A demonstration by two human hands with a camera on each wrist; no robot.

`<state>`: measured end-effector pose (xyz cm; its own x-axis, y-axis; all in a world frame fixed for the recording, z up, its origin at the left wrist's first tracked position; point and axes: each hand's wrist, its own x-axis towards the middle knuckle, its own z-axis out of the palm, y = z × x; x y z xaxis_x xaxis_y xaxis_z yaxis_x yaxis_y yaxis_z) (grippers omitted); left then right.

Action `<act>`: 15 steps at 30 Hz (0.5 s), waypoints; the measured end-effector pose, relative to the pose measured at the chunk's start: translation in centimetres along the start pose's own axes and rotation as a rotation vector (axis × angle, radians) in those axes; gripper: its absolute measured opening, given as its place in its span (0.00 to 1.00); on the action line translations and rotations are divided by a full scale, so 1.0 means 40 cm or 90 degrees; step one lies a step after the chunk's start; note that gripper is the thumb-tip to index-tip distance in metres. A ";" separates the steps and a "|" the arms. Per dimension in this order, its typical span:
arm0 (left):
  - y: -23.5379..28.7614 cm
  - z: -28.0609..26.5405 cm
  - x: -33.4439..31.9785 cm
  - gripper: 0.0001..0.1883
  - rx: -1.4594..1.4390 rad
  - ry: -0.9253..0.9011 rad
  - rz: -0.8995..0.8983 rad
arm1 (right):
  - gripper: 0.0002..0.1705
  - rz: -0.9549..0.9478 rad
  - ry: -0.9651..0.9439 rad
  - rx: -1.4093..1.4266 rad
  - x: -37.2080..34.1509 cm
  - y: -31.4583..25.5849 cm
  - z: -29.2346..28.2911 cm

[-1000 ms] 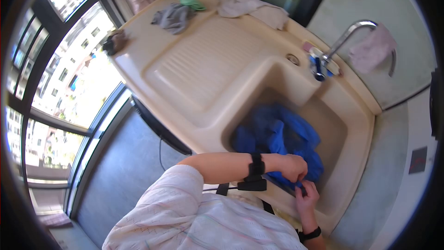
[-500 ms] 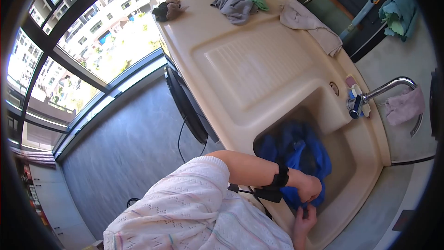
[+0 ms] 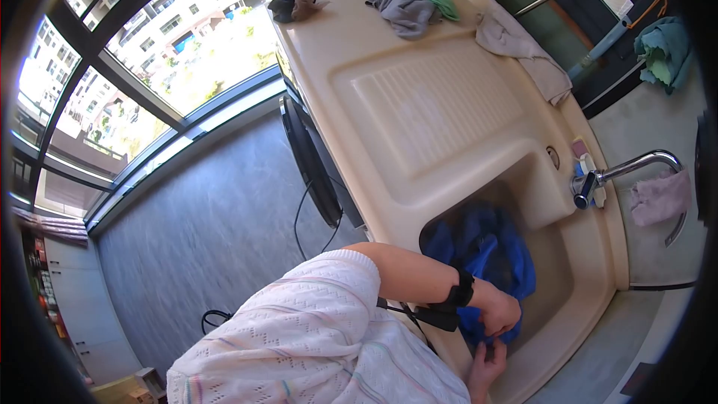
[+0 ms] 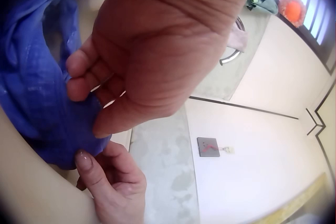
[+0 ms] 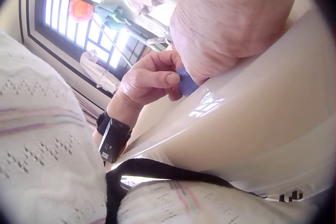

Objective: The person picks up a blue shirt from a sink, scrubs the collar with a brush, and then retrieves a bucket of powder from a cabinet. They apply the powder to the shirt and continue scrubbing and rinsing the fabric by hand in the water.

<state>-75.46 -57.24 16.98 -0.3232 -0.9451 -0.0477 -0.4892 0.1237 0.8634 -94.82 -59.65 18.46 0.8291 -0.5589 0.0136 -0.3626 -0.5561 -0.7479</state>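
A wet blue garment [image 3: 517, 258] lies bunched in the sink basin [image 3: 557, 299], its near edge drawn up toward the front rim. My left hand [image 3: 499, 310] pinches that edge between thumb and fingertips; the left wrist view shows these fingers curled against the blue cloth [image 4: 37, 77]. Just beside it, nearer my body, my right hand [image 3: 488, 368] grips the same edge, its thumb laid over the fabric. In the right wrist view a small piece of blue cloth [image 5: 186, 81] shows between the two hands, while my right fingers are hidden behind the hand.
A ribbed washboard [image 3: 441, 116] is moulded into the counter left of the basin. Beyond it lie a grey cloth [image 3: 407, 11], a green cloth [image 3: 440, 1] and a beige towel [image 3: 523, 49]. The faucet [image 3: 591, 183] stands at the right, near a hanging pink cloth [image 3: 660, 198].
The head view has swung left, so the sink appears farther right. Both hands stay at the garment's near edge, with the left hand still just above the right.
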 end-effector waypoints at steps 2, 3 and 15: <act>0.000 -0.001 0.002 0.10 0.005 -0.005 -0.003 | 0.10 0.016 -0.004 0.007 0.000 -0.003 0.000; -0.002 0.000 0.005 0.10 0.015 -0.005 0.000 | 0.10 0.033 -0.004 0.016 0.000 -0.005 0.000; 0.010 -0.014 -0.005 0.10 0.066 0.029 0.011 | 0.11 -0.083 -0.064 -0.092 0.027 -0.023 -0.017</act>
<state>-75.13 -57.17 17.62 -0.2966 -0.9550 -0.0087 -0.5659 0.1684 0.8071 -93.89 -60.16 19.61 0.9084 -0.4168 0.0328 -0.3010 -0.7063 -0.6407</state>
